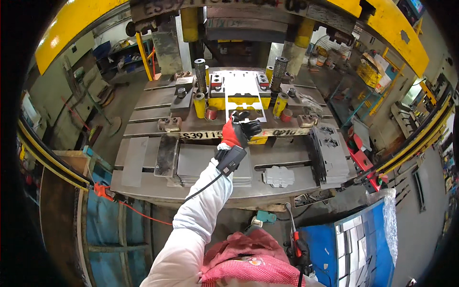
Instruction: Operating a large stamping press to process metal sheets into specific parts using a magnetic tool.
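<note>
Left hand (237,130) pinches a cut-out metal sheet (241,86), best kept level; right hand (302,259) grips a red-handled rod (297,243).

The surroundings, as we view them, form a workshop with a grey floor (413,229). At left we note pale green panelling (85,46) and, beside a yellow post (143,56), a rack (128,60) of assorted goods. At right we observe a yellow basket (371,75) and, at the upper edge, a lit screen (417,5). At lower left we find a blue frame (103,220) next to a brown board (57,215).
</note>
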`<state>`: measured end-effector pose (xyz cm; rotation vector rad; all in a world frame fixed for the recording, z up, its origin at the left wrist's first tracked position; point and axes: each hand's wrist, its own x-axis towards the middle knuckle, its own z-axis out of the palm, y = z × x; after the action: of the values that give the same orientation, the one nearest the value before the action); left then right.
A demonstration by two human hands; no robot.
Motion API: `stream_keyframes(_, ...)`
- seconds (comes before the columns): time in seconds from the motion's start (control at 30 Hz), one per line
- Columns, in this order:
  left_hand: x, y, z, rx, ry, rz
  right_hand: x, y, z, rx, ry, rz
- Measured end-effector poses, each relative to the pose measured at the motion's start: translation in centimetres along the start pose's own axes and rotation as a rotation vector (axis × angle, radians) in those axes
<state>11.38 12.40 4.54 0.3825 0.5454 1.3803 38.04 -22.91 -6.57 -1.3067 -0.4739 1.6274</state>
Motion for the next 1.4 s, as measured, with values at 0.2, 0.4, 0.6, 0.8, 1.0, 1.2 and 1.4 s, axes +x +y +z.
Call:
stream_keyframes(0.2,0.6,0.0,-0.4,-0.020,-0.024,0.001,0.0,-0.3,0.0,0.015,-0.001,-0.019)
stream_keyframes(0.4,0.6,0.1,-0.1,-0.007,0.012,0.001,0.2,-0.2,0.0,0.032,0.000,-0.028)
stream_keyframes(0.6,0.6,0.1,-0.4,-0.018,0.006,0.014,0.1,-0.4,0.7,0.006,-0.031,-0.007)
stream_keyframes(0.8,0.2,0.0,-0.3,0.000,-0.063,0.048,1.0,1.0,-1.2,0.056,-0.146,-0.024)
stream_keyframes(1.0,0.5,-0.6,0.0,-0.061,-0.064,-0.021,0.3,-0.1,-0.1,0.046,-0.094,-0.027)
stream_keyframes(1.2,1.8,0.0,-1.9,-0.054,-0.169,-0.019,-0.2,-0.3,0.7,0.010,-0.124,-0.067)
stream_keyframes(1.4,-0.3,-0.2,-0.1,0.061,-0.137,0.097,1.2,-2.8,1.5,-0.114,-0.200,-0.100)
